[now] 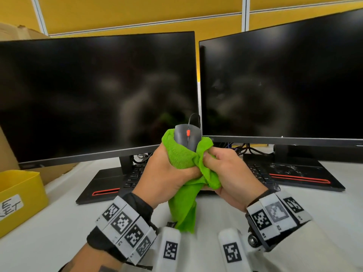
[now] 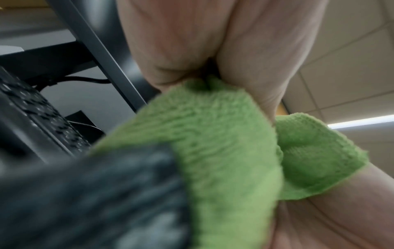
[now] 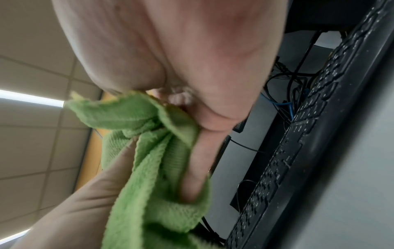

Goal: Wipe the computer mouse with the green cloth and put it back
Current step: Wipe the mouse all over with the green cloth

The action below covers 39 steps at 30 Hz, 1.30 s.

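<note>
In the head view, both hands meet at the centre of the frame, raised above the white desk [image 1: 59, 222]. The left hand [image 1: 163, 173] is curled round a bright green terry cloth [image 1: 184, 197] that wraps the lower part of a dark grey corded computer mouse with a red scroll wheel [image 1: 187, 137]; the mouse's front end pokes up out of the cloth, its cable rising from the top. The right hand [image 1: 225, 173] pinches a bunched fold of the same cloth just right of the mouse, and the two hands touch. A loose tail of cloth hangs down between the wrists. Behind the hands, two black, switched-off monitors fill the upper frame, the left monitor [image 1: 88, 91] and the right monitor [image 1: 284, 75]. A black keyboard [image 1: 135, 173] lies below, partly hidden by the hands. A yellow plastic bin with a handwritten label [image 1: 19, 193] sits at the lower left.

In the left wrist view, the palm fills the top centre, with cloth pressed into its crease and spreading to the lower right; the picture is blurred and the mouse cannot be made out.

In the right wrist view, the fingers [image 3: 198, 168] are curled into folds of green cloth at centre, with the keyboard running along the right edge.
</note>
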Each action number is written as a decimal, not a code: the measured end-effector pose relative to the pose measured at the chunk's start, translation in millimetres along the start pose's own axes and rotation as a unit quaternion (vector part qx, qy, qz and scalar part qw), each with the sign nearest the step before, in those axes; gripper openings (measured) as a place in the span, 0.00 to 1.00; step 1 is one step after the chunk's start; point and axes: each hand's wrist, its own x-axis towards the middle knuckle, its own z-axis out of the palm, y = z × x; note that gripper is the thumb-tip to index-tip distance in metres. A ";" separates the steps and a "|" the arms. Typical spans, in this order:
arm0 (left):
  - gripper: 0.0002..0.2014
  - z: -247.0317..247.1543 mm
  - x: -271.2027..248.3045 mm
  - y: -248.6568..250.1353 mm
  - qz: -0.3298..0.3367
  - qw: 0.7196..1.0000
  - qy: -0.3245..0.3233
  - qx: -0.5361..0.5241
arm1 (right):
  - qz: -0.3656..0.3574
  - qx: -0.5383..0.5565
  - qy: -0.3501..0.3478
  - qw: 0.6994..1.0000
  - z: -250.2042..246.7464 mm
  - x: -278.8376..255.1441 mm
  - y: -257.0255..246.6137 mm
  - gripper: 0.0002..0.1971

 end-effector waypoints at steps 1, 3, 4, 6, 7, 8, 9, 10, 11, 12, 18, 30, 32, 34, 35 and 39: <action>0.32 -0.9 0.8 -1.2 0.003 1.000 -0.001 0.015 | 0.010 -0.013 -0.006 1.000 -1.3 -0.7 -1.0 0.14; 0.32 -2.6 1.4 -2.9 0.012 0.999 0.000 0.043 | 0.024 -0.051 -0.003 0.998 -5.0 -1.0 -3.7 0.14; 0.31 -3.4 1.4 -2.3 0.013 0.998 0.001 0.060 | 0.026 -0.073 0.003 0.997 -6.0 -0.9 -5.5 0.13; 0.26 -4.7 -0.2 0.2 0.008 0.996 -0.009 0.090 | 0.015 -0.119 0.019 0.993 -7.8 0.1 -8.1 0.14; 0.24 -5.3 -1.0 1.3 0.005 0.995 -0.015 0.101 | 0.003 -0.149 0.032 0.988 -8.9 1.0 -9.4 0.15; 0.22 -6.0 -0.8 2.2 0.004 0.994 -0.015 0.112 | -0.010 -0.181 0.054 0.982 -9.9 1.7 -10.8 0.17; 0.21 -6.6 -1.2 4.0 0.001 0.993 -0.014 0.118 | -0.020 -0.209 0.092 0.973 -11.9 3.1 -10.2 0.17; 0.20 -7.0 -1.2 5.2 0.001 0.993 -0.012 0.121 | -0.030 -0.227 0.143 0.963 -15.0 4.8 -9.1 0.16; 0.19 -7.1 -1.6 7.1 0.000 0.992 -0.011 0.126 | -0.047 -0.226 0.195 0.953 -17.8 5.3 -8.7 0.14; 0.18 -7.4 -1.8 8.8 -0.001 0.991 -0.008 0.132 | -0.066 -0.209 0.244 0.945 -21.3 5.9 -7.7 0.12; 0.14 -7.9 -3.7 12.4 0.008 0.979 -0.026 0.204 | -0.021 0.017 0.214 0.976 -20.5 7.2 -21.8 0.16; 0.19 -8.1 -1.2 13.1 -0.008 0.996 -0.018 0.085 | 0.010 0.270 0.090 0.958 -22.9 4.3 -23.1 0.22; 0.24 -1.6 -4.4 16.0 -0.026 0.998 -0.050 0.039 | -0.011 0.285 0.049 0.957 -24.5 4.4 -22.6 0.35; 0.24 4.5 -9.1 18.4 -0.030 0.994 -0.101 0.011 | -0.024 0.279 -0.019 0.960 -23.7 3.4 -18.4 0.40; 0.23 6.4 -11.0 20.0 -0.027 0.993 -0.117 -0.002 | -0.034 0.260 -0.045 0.964 -23.2 3.2 -16.0 0.38; 0.19 2.6 -11.5 25.6 -0.016 0.989 -0.132 -0.062 | -0.081 0.230 -0.109 0.964 -28.8 4.3 -10.1 0.44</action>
